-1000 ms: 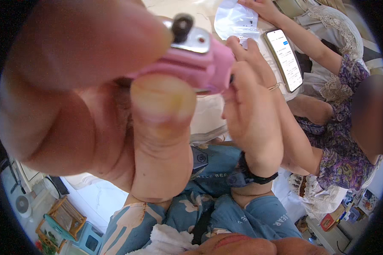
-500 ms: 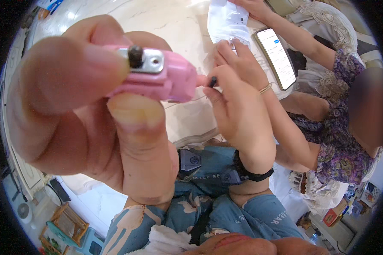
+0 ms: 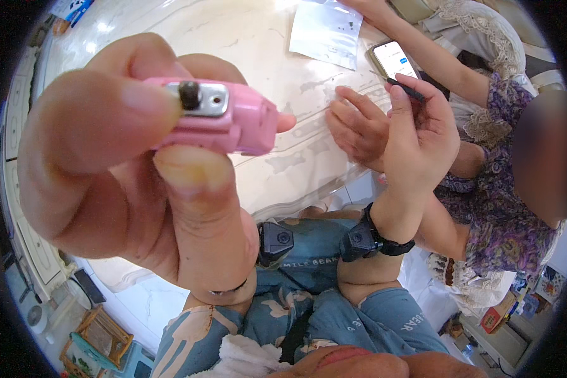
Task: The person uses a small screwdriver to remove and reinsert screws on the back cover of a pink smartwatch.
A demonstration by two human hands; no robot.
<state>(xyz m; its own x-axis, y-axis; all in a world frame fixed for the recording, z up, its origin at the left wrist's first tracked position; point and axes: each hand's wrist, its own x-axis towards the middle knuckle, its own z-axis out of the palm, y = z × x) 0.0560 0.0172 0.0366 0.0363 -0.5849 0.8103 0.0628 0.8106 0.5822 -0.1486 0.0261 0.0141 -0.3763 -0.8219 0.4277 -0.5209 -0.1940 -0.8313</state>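
Close up on the left, my left hand [image 3: 113, 164] pinches a small pink plastic casing [image 3: 252, 120] between thumb and fingers. A shiny metal plate [image 3: 217, 99] with a hole is set in the casing, and a black knob [image 3: 189, 96] sticks up from it beside my finger. Farther right, my right hand [image 3: 425, 142] is raised and grips a thin black stick-like tool [image 3: 406, 90] between thumb and fingers; its exact kind is unclear. The tool is well apart from the casing. Another person's hand [image 3: 359, 129] is just left of my right hand, over the table.
On the pale marble-look table [image 3: 277, 57] lies a clear plastic bag [image 3: 326, 34] with tiny dark pieces on it. A lit phone [image 3: 394, 60] is behind my right hand. Another person sits at the right, one arm [image 3: 444, 60] stretched toward the bag.
My right hand has pulled away from the pink casing to the right, carrying the black tool. The bag has shifted slightly left, and the other person's near hand has come off it toward me.
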